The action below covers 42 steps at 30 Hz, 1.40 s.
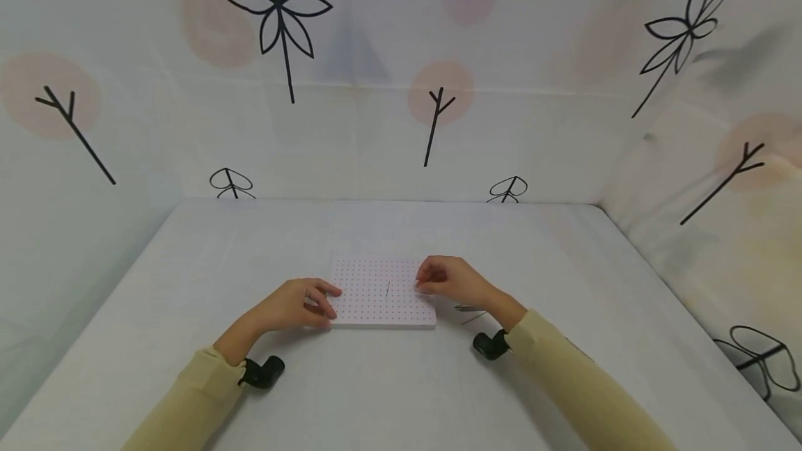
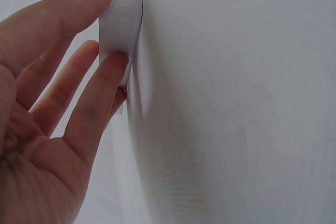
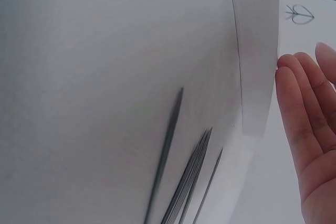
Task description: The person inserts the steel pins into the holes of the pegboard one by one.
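Note:
A white block-like board (image 1: pixel 376 312) with a grid of small reddish dots lies flat on the table. One thin dark stick (image 1: pixel 388 289) shows over the dots, right of the board's middle. My left hand (image 1: pixel 301 306) is at the board's left side. In the left wrist view, its lightly bent fingertips (image 2: pixel 119 61) touch the board's side face, with the thumb at that face's edge. At the opposite side is my right hand (image 1: pixel 454 280). Its nearly straight fingers (image 3: pixel 294 93) meet the board's upper edge in the right wrist view, the thumb held apart.
Several thin, pointed dark sticks (image 3: pixel 189 177) lie on the white table, right of the board and partly under my right forearm in the head view. Patterned cloth (image 1: pixel 351 131) rises behind the table and along its sides. Each wrist carries a black camera (image 1: pixel 263 372).

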Motion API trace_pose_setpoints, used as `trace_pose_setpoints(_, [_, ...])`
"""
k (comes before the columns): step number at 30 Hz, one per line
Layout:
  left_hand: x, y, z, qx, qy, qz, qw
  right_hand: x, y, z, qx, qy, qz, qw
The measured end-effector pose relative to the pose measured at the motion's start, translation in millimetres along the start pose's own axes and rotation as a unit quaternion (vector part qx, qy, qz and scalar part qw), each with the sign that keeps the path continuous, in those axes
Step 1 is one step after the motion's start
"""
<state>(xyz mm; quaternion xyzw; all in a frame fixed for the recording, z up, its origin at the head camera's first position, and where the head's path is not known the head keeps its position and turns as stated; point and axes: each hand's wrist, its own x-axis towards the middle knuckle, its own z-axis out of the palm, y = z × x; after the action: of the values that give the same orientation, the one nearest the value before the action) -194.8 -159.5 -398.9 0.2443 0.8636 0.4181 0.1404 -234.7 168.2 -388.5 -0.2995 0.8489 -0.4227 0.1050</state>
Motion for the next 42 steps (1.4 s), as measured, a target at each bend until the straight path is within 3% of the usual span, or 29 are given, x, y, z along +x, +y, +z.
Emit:
trace_pose_setpoints(24, [0.7, -2.4, 0.8, -0.004, 0.002, 0.002, 1.0, -27.1, 11.8, -21.3, -0.027, 0.013, 0.011, 0.9995])
trace_pose_setpoints(42, [0.3, -0.8, 0.7, -0.002, 0.002, -0.01, 1.0, -44.4, 26.6, -38.8, -0.08, -0.004, 0.042, 0.9959])
